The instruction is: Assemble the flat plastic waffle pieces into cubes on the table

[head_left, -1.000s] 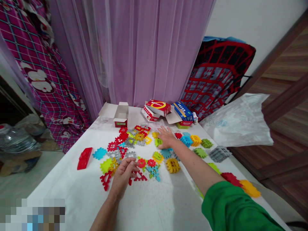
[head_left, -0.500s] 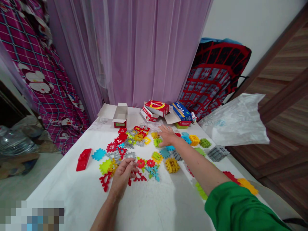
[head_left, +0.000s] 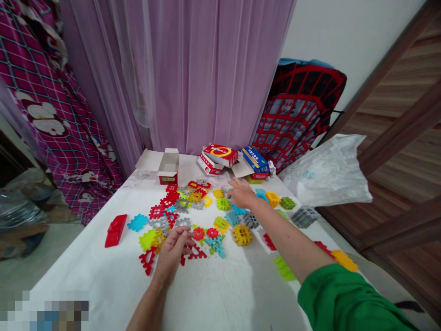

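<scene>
Over the near edge of a pile of plastic interlocking pieces hovers my left hand (head_left: 173, 250), loosely curled with its fingers a little apart and nothing visible in it. Red triangular pieces (head_left: 196, 252) and a yellow-green piece (head_left: 147, 240) lie beside it. My right hand (head_left: 242, 193) reaches to the far side of the table, palm down, fingers bent but apart. A lime green piece (head_left: 223, 204) lies just left of it, and blue pieces (head_left: 239, 209) are below it. Whatever is under the right palm is hidden. Stacked yellow pieces (head_left: 242, 235) sit nearer.
Along the back stand an opened carton (head_left: 168, 177), red and white boxes (head_left: 220, 155) and a blue box (head_left: 255, 159). A white plastic bag (head_left: 327, 172) hangs at the right edge. A red plastic part (head_left: 115, 231) lies at left, grey stacked pieces (head_left: 305, 216) at right.
The view has shifted slightly. My right hand's fingers, spread wide before, are now more bent and drawn together, uncovering the lime and yellow pieces on its left. My left hand has barely moved.
</scene>
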`<state>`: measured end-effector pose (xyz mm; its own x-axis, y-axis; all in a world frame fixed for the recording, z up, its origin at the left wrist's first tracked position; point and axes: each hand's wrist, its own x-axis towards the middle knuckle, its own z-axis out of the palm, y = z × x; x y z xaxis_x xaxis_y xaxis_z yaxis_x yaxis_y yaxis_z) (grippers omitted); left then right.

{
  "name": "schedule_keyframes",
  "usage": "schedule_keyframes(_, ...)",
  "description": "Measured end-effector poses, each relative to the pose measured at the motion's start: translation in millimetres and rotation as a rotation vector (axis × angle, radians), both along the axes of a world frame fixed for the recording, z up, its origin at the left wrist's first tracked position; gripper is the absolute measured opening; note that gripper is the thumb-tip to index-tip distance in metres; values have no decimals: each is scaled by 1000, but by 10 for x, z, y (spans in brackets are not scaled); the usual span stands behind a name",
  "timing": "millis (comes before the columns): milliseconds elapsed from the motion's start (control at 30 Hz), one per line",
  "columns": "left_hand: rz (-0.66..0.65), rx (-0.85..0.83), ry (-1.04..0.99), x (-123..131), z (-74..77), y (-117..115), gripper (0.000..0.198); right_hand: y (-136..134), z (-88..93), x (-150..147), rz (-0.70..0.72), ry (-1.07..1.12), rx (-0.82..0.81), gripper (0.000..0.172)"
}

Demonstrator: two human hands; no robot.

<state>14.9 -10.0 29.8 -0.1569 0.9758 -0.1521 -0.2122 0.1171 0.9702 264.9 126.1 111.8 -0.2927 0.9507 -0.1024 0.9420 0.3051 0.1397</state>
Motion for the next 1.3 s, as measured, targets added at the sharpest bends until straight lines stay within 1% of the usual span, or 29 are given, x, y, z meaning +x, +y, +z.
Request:
schedule_keyframes(100, -4, 3, -3, 0, -11, 8, 48, -51, -68, 5, 15, -20, 14, 25)
schedule_keyframes(167, -6, 4, 0, 0, -15, 12, 48, -78, -87, 23, 27, -27, 15, 26)
schedule_keyframes(400, -11, 2, 5, -5, -25, 17, 50, -142, -119, 53, 16, 2, -26, 32)
schedule_keyframes(667, 2, 5, -12, -3, -18, 22, 50, -151, -146, 57, 24, 6, -42, 31)
schedule_keyframes(833, 7, 6, 7, -5, -35, 25, 51, -150, -134, 39, 25, -28, -64, 31)
schedule_keyframes(967, 6, 7, 4, -7, -39, 24, 52, -139, -112, 38, 21, -12, -58, 31)
schedule_keyframes(1167, -13, 2, -29, -13, -7, 19, 49, -108, -20, 27, -3, -1, -22, 29)
schedule_keyframes(1300, -44, -34, -38, -43, 21, 32, 53, -100, 38, -78, 20, 7, 21, 29)
